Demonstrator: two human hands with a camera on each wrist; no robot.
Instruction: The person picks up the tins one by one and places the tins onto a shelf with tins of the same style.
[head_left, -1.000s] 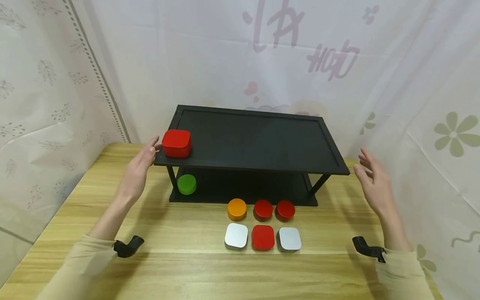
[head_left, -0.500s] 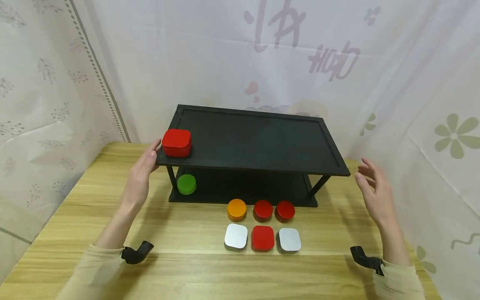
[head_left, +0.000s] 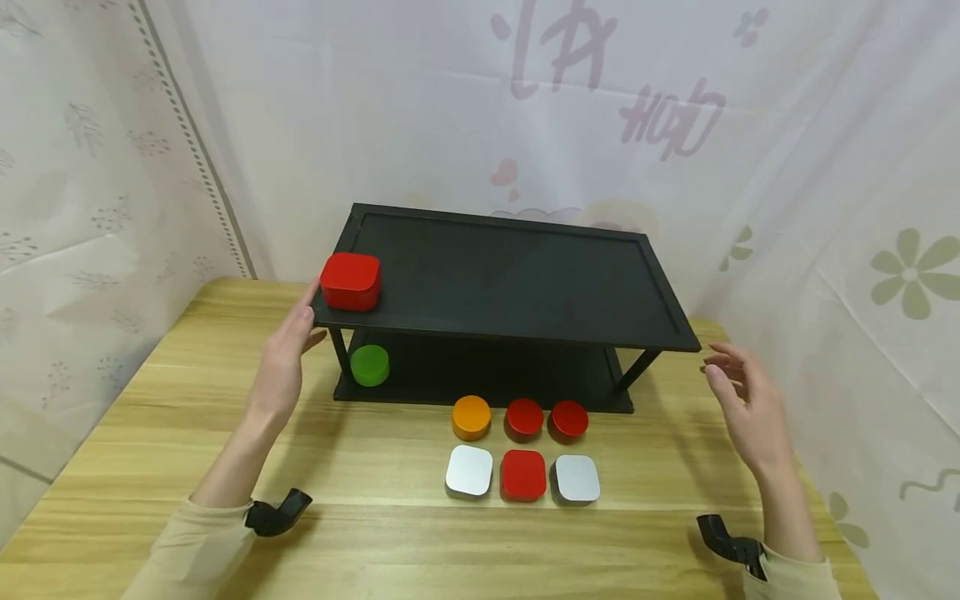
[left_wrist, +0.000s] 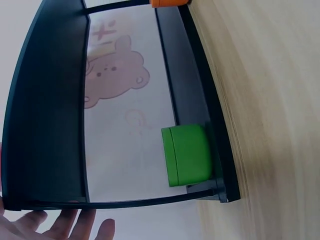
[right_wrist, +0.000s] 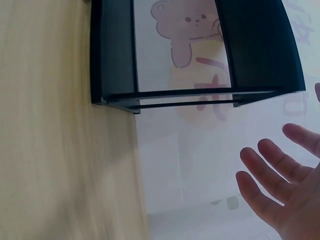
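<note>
Black two-tier shelf (head_left: 510,279) stands far-centre; left hand (head_left: 282,371) touches its left edge, clasp indeterminable; right hand (head_left: 752,408), relaxed and empty, hangs near its right edge; likely step: steadying; next move probably requires right-hand contact.

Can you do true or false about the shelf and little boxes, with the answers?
1. The green box sits on the black shelf's lower level. True.
2. The orange box is square. False: the orange box is round.
3. A red box stands on the top level. True.
4. The right hand holds a box. False: the right hand is empty.
5. On the table, another red box lies between two white boxes. True.
</note>
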